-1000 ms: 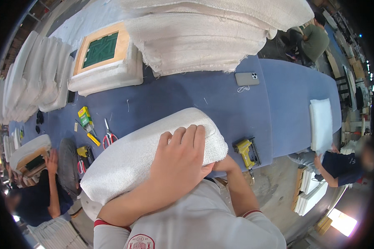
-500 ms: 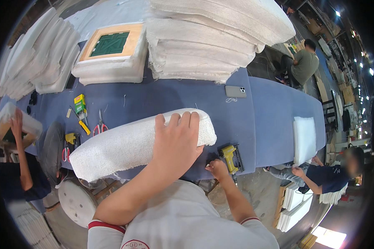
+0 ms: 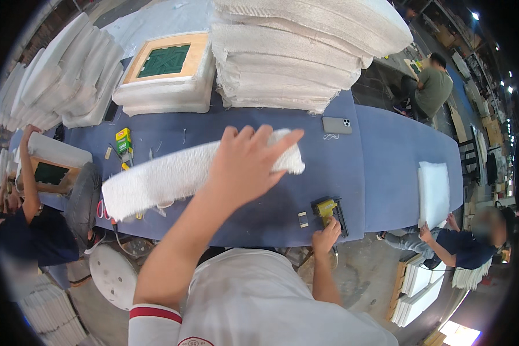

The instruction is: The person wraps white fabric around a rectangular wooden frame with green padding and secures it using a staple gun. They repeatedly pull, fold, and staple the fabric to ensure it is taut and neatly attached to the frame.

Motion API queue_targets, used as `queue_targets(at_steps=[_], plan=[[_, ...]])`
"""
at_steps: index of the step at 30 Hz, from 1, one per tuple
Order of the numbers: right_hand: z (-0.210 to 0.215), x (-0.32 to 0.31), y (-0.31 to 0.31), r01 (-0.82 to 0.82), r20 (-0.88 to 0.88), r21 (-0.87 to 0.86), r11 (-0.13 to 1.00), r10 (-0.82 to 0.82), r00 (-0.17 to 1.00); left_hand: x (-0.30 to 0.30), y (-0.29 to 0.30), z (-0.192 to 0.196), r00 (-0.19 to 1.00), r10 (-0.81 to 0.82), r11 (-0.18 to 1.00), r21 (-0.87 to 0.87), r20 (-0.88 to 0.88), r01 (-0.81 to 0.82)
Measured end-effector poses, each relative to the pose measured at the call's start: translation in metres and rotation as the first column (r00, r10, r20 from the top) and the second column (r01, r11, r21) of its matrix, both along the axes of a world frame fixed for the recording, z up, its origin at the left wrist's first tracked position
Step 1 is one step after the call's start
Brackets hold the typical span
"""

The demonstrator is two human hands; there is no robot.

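A long white fabric-covered cushion panel (image 3: 155, 184) stands on the blue table, its frayed near edge toward me. My left hand (image 3: 236, 164) grips its right part from above, fingers spread over the far edge and thumb on the near side; the fingertips are partly blurred. At the table's front edge, my right hand (image 3: 327, 235) is closed around the handle of a yellow and black staple gun (image 3: 327, 207), with a hose running down behind the hand. Just left of the gun lies a small dark piece with two pale bars (image 3: 303, 219).
Beyond are a tall stack of white panels (image 3: 288, 63) and a wood-framed panel (image 3: 167, 63). A phone (image 3: 336, 125), a green-yellow box (image 3: 123, 141) and red-handled scissors (image 3: 102, 210) lie on the table (image 3: 242, 219). Co-workers handle white pads at left and right.
My right hand has moved right from the table edge onto the staple gun, and the small dark piece now shows on the table. The cushion panel has tipped away, my left fingers spreading wider.
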State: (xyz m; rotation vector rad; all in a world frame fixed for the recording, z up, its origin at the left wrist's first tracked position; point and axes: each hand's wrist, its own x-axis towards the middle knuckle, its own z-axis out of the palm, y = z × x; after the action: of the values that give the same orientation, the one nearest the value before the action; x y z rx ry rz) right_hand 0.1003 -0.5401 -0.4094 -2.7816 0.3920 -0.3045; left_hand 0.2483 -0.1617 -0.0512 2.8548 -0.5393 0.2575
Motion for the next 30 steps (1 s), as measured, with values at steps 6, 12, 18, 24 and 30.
queue_targets(at_steps=[6,12,18,24,30], plan=[[0.016,0.046,-0.032,0.064,-0.480,-0.005,0.998,-0.059,0.875,0.052,0.026,-0.011,0.988,-0.131,0.980,0.160,0.078,0.117],[0.067,0.122,-0.027,0.310,-0.417,0.809,0.499,0.117,0.901,0.073,0.037,-0.023,0.952,-0.227,0.950,0.261,0.204,0.171],[0.248,0.109,0.151,-0.253,0.239,0.954,0.162,0.104,0.965,0.082,0.037,-0.017,0.976,-0.193,0.936,0.318,0.098,0.153],[0.241,0.127,0.220,-0.513,0.505,0.769,0.382,0.130,0.853,0.075,0.033,-0.009,0.981,-0.187,0.932,0.327,0.058,0.159],[0.248,0.124,0.230,-0.510,0.522,0.707,0.491,0.124,0.844,0.075,0.032,-0.012,0.975,-0.202,0.931,0.328,0.091,0.162]])
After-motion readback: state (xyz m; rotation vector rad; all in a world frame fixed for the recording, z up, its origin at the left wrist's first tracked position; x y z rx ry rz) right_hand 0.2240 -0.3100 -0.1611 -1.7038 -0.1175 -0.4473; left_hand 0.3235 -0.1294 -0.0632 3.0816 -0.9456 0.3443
